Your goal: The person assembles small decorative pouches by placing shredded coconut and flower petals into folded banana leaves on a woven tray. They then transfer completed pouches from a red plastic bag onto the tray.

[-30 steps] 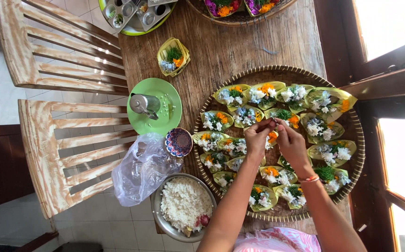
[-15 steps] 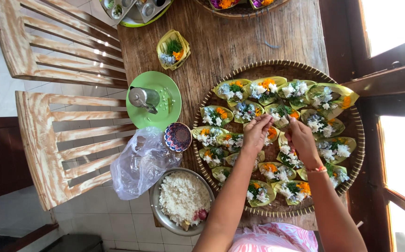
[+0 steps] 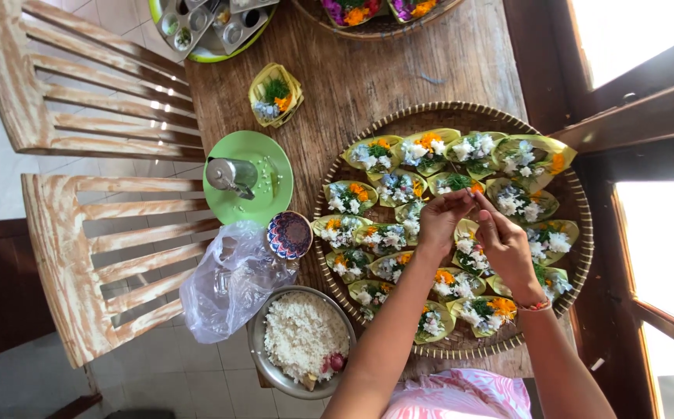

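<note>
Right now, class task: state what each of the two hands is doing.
Left hand: fingers pinched, over the woven tray; what it holds cannot be told.
Right hand: fingers pinched beside it; contents cannot be told.

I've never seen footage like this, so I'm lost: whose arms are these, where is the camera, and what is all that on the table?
The camera sits on a person's head and looks straight down, so both arms are theirs. The left hand and right hand meet, fingertips pinched together, over a round woven tray filled with small leaf cups of flowers. What they pinch is too small to tell. Beside the tray on the wooden table lie a metal bowl of rice, a clear plastic bag, a small patterned bowl and a green plate bearing a metal pot.
</note>
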